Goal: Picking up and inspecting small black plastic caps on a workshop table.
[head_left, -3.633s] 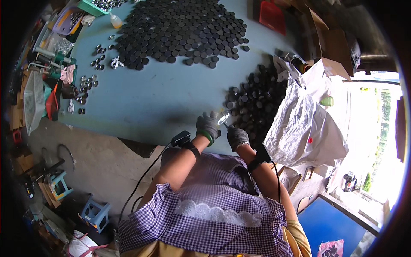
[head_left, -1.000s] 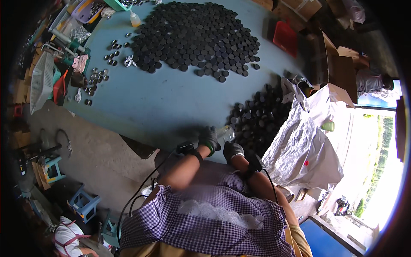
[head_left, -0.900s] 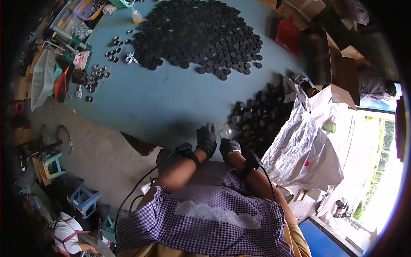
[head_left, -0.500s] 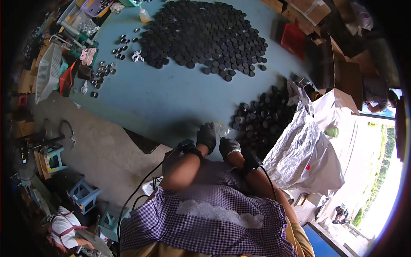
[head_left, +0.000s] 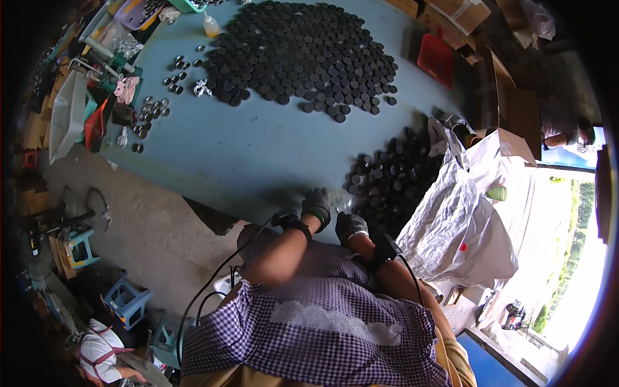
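Note:
Dark gloves cover both my hands at the near edge of the blue-grey table (head_left: 258, 148). My left hand (head_left: 316, 205) has its fingers curled. Beside it, my right hand (head_left: 351, 226) is closed too, a little nearer to me. Between and just beyond them is a clear, shiny plastic piece (head_left: 340, 198), perhaps a bag or a dish; whether the fingers touch it is unclear. What either hand grips, if anything, is hidden. Right of my hands lies a heap of black round caps (head_left: 387, 180).
Many black discs (head_left: 303, 58) cover the table's far part. Small shiny metal caps (head_left: 151, 109) and a squeeze bottle (head_left: 211, 26) lie at the left. A silvery sack (head_left: 451, 226) stands right, with a red dustpan (head_left: 436, 58) beyond. Stools (head_left: 127, 300) and another person (head_left: 103, 348) are lower left.
Both hands have shifted slightly to the right and a little nearer to me. The clear plastic shows at a slightly different angle. The whole view has tilted a little.

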Demonstrator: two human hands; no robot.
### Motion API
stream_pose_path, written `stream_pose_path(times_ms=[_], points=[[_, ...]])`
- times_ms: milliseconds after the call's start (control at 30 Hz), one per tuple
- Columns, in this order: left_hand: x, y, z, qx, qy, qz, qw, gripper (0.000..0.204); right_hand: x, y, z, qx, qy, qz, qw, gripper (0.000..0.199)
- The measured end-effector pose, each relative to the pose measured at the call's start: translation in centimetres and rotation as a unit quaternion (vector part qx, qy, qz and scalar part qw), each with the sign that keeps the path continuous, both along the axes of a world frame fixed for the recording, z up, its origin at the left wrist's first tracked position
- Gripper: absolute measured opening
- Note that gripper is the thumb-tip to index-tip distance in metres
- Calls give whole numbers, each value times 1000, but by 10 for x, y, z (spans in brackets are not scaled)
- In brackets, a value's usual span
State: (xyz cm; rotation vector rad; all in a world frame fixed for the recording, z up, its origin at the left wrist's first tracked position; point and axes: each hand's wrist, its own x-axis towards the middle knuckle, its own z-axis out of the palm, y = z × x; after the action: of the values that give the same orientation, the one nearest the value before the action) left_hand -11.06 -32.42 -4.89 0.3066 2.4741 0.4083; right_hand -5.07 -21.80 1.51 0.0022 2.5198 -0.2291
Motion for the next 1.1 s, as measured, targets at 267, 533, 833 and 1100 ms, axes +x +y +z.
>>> stream_pose_path(times_ms=[267,533,833,1100], points=[[-7,-1,-6,22,-36,-4,999,47,-14,-7,-19,5,-36,-28,999,18],[-9,-1,-13,14,-45,-35,998,80,9,-2,-6,-2,-11,-39,999,17],[-10,0,-12,-4,-41,-66,997,80,5,-9,-10,-8,-21,-86,996,21],[-14,1,-6,13,-46,-56,997,81,2,-4,-21,8,-27,-71,997,20]])
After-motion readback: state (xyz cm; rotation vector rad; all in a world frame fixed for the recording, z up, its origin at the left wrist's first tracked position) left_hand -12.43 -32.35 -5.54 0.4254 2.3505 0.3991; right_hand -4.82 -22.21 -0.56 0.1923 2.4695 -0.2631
